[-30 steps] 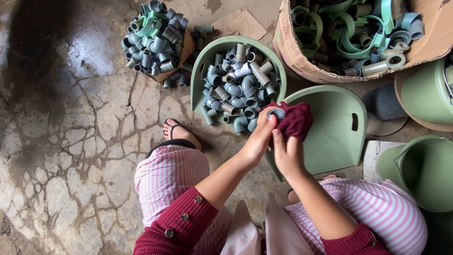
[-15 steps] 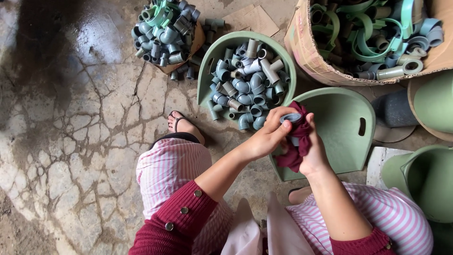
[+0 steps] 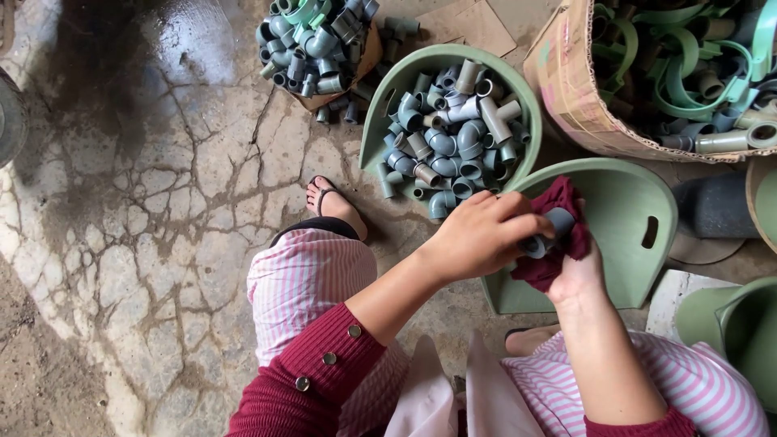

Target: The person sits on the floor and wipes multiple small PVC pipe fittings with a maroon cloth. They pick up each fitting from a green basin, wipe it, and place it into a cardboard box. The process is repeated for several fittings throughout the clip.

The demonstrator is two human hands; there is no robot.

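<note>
Person's sitting low over a cracked concrete floor (image 3: 146,235), pink striped trousers, dark red sleeves, one sandalled foot (image 3: 333,206) poking out in front. The left hand (image 3: 477,239) is closed around a grey pipe fitting (image 3: 546,233), fingers wrapped over the top of it, and it's pressing that fitting into a dark red rag (image 3: 558,243). The right hand (image 3: 579,275) is underneath, cupping the rag from below, so it's gripping the cloth with the fitting sitting in it; most of that hand is hidden by the rag, so I can't see its fingers properly. All of this is happening right above an upturned pale green bin (image 3: 623,235) with a slot handle in its side. Just past the hands there's a green basin (image 3: 388,113) loaded with grey elbow and straight fittings, and beyond that, top middle, a smaller heap of the same stuff in a cardboard tray (image 3: 368,61), a few pieces spilled onto the floor beside it. Top right is a big cardboard box (image 3: 566,97) stuffed with green and grey plastic rings and tubes. More green tubs (image 3: 732,332) sit at the right edge.
</note>
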